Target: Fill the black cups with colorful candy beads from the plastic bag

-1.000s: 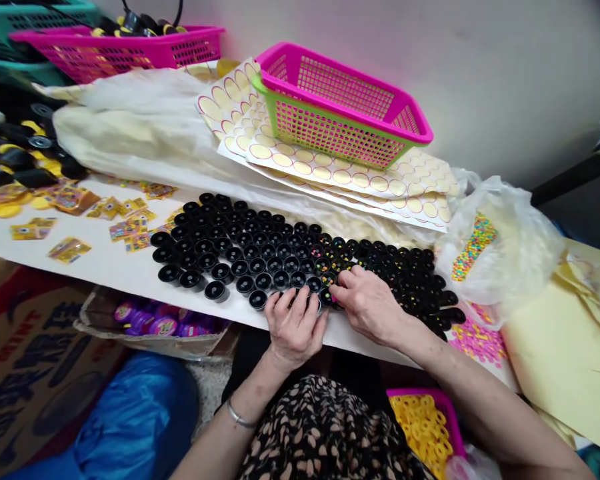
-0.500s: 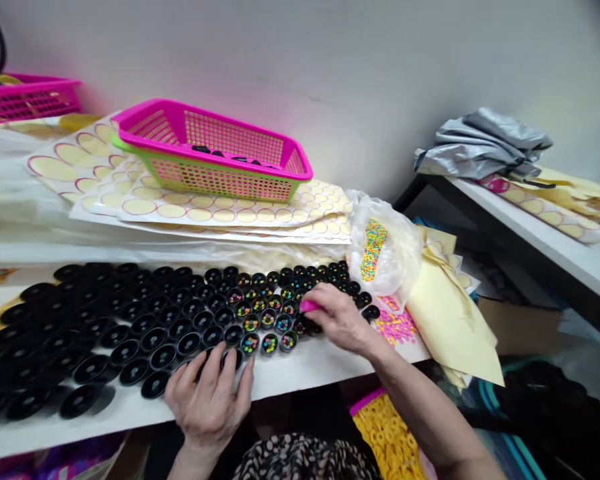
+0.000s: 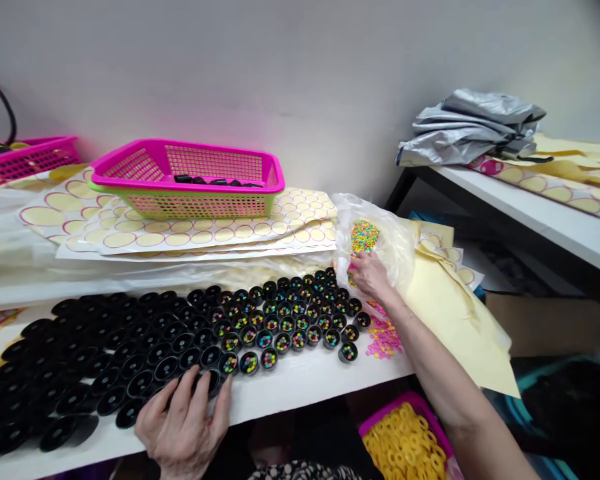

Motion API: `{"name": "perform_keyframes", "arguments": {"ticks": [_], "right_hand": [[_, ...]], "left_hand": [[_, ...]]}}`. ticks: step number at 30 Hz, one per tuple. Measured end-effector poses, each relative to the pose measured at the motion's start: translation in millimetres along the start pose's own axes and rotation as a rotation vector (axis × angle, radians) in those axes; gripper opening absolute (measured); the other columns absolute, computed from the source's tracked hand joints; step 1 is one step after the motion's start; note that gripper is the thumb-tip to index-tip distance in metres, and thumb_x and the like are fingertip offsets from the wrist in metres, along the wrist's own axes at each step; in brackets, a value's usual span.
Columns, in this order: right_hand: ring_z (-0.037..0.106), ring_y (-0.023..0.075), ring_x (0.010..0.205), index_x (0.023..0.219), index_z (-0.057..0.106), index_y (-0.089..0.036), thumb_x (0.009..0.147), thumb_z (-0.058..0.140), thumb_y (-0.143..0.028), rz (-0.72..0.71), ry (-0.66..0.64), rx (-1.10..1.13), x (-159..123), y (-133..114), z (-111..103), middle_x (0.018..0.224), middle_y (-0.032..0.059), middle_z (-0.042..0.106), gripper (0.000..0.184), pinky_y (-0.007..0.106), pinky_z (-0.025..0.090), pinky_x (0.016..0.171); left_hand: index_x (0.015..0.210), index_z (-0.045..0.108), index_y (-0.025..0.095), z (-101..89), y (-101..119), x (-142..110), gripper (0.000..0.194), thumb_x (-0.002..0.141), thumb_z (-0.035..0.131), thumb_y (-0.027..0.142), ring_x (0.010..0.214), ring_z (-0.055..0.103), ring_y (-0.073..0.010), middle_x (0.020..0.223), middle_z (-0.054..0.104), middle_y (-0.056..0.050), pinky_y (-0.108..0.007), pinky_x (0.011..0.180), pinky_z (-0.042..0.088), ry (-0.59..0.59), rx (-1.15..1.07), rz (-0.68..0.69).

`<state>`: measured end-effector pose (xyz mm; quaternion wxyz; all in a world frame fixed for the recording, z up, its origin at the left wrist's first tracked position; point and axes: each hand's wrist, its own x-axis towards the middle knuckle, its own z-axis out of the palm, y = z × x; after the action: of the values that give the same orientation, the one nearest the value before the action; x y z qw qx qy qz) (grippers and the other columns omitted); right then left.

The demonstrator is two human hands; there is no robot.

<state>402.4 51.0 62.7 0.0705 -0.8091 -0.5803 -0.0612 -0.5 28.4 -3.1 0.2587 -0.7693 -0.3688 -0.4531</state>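
Observation:
Many small black cups [image 3: 145,347] stand packed together on a white shelf [image 3: 290,390]; those at the right [image 3: 300,323] hold coloured candy beads. My left hand [image 3: 183,423] rests flat with fingers spread on the cups at the front edge, holding nothing. My right hand [image 3: 373,277] reaches into the mouth of a clear plastic bag [image 3: 380,243] of coloured beads [image 3: 364,237], fingers curled; what they hold is hidden.
A pink and green basket [image 3: 190,177] sits on sticker sheets [image 3: 190,230] behind the cups. Pink bits [image 3: 385,337] lie right of the cups. A pink tray of yellow rings [image 3: 405,443] is below. Yellow paper [image 3: 455,313] hangs right; a side table [image 3: 530,213] carries grey cloth [image 3: 475,127].
My right hand has left the filled cups and gone up right into the bead bag. The left hand slid left along the front cups. The view turned right.

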Motion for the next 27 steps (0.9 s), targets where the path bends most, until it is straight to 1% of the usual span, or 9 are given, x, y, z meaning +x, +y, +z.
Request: {"name": "perform_keyframes", "arguments": {"ticks": [4, 8, 9, 11, 14, 17, 20, 23, 27], "right_hand": [[0.045, 0.0220, 0.091, 0.086, 0.066, -0.019, 0.086, 0.042, -0.022, -0.085, 0.009, 0.054, 2, -19, 11, 0.096, 0.0097, 0.059, 0.024, 0.031, 0.034, 0.079], [0.047, 0.0203, 0.091, 0.089, 0.063, -0.018, 0.082, 0.040, -0.014, -0.194, 0.035, 0.197, -1, -16, 16, 0.093, 0.0082, 0.059, 0.025, 0.030, 0.035, 0.081], [0.048, 0.0196, 0.091, 0.092, 0.062, -0.018, 0.079, 0.042, -0.012, -0.188, 0.049, 0.258, -1, -11, 17, 0.094, 0.0075, 0.059, 0.025, 0.029, 0.036, 0.081], [0.049, 0.0194, 0.095, 0.101, 0.060, -0.016, 0.072, 0.046, -0.010, -0.111, 0.083, 0.368, -1, 1, 21, 0.100, 0.0072, 0.058, 0.033, 0.028, 0.037, 0.083], [0.050, 0.0198, 0.097, 0.110, 0.057, -0.014, 0.068, 0.047, -0.009, 0.012, 0.098, 0.439, 2, 18, 27, 0.103, 0.0078, 0.058, 0.043, 0.029, 0.038, 0.084], [0.053, 0.0190, 0.090, 0.104, 0.060, -0.014, 0.067, 0.048, -0.010, 0.028, 0.076, 0.447, 5, 24, 30, 0.097, 0.0069, 0.059, 0.039, 0.027, 0.039, 0.079], [0.051, 0.0183, 0.093, 0.101, 0.062, -0.018, 0.066, 0.052, -0.012, -0.009, 0.041, 0.443, 6, 22, 30, 0.099, 0.0053, 0.058, 0.037, 0.026, 0.038, 0.080], [0.050, 0.0179, 0.093, 0.091, 0.064, -0.019, 0.069, 0.051, -0.015, -0.035, -0.010, 0.426, 9, 22, 28, 0.097, 0.0045, 0.057, 0.026, 0.026, 0.036, 0.081], [0.048, 0.0179, 0.085, 0.076, 0.063, -0.016, 0.071, 0.047, -0.016, 0.020, 0.000, 0.446, 14, 31, 25, 0.087, 0.0064, 0.055, 0.016, 0.026, 0.035, 0.075]], "left_hand": [[0.091, 0.064, 0.012, 3.3, -3, -1, 0.050, 0.049, 0.084, 0.030, 0.074, 0.062, -0.0243, 0.089, 0.069, -0.015, -0.039, 0.071, 0.050, -0.001, -0.001, 0.044], [0.093, 0.064, 0.012, 4.1, -6, -4, 0.052, 0.049, 0.084, 0.030, 0.075, 0.062, -0.0258, 0.091, 0.069, -0.015, -0.041, 0.073, 0.050, -0.005, 0.016, 0.050], [0.094, 0.064, 0.012, 4.0, -6, -4, 0.052, 0.049, 0.084, 0.030, 0.075, 0.062, -0.0259, 0.091, 0.069, -0.014, -0.042, 0.074, 0.050, -0.006, 0.017, 0.051], [0.094, 0.064, 0.012, 4.1, -7, -6, 0.053, 0.049, 0.084, 0.030, 0.075, 0.063, -0.0259, 0.091, 0.069, -0.014, -0.042, 0.075, 0.050, -0.006, 0.018, 0.052], [0.094, 0.063, 0.012, 5.2, -8, -6, 0.052, 0.050, 0.084, 0.029, 0.076, 0.063, -0.0256, 0.092, 0.069, -0.014, -0.041, 0.075, 0.050, -0.017, 0.008, 0.056], [0.094, 0.063, 0.012, 6.5, -9, -5, 0.052, 0.050, 0.084, 0.030, 0.075, 0.063, -0.0254, 0.093, 0.068, -0.015, -0.041, 0.075, 0.051, -0.016, 0.011, 0.075], [0.094, 0.063, 0.013, 6.5, -10, -3, 0.051, 0.051, 0.083, 0.030, 0.074, 0.063, -0.0251, 0.090, 0.069, -0.014, -0.041, 0.073, 0.051, -0.017, 0.005, 0.084], [0.095, 0.062, 0.014, 6.0, -10, -2, 0.050, 0.052, 0.083, 0.030, 0.074, 0.063, -0.0244, 0.088, 0.069, -0.012, -0.040, 0.073, 0.051, -0.021, -0.014, 0.089], [0.097, 0.062, 0.015, 6.2, -9, -2, 0.052, 0.052, 0.083, 0.029, 0.074, 0.062, -0.0238, 0.091, 0.068, -0.013, -0.040, 0.074, 0.050, -0.019, -0.004, 0.090]]}}
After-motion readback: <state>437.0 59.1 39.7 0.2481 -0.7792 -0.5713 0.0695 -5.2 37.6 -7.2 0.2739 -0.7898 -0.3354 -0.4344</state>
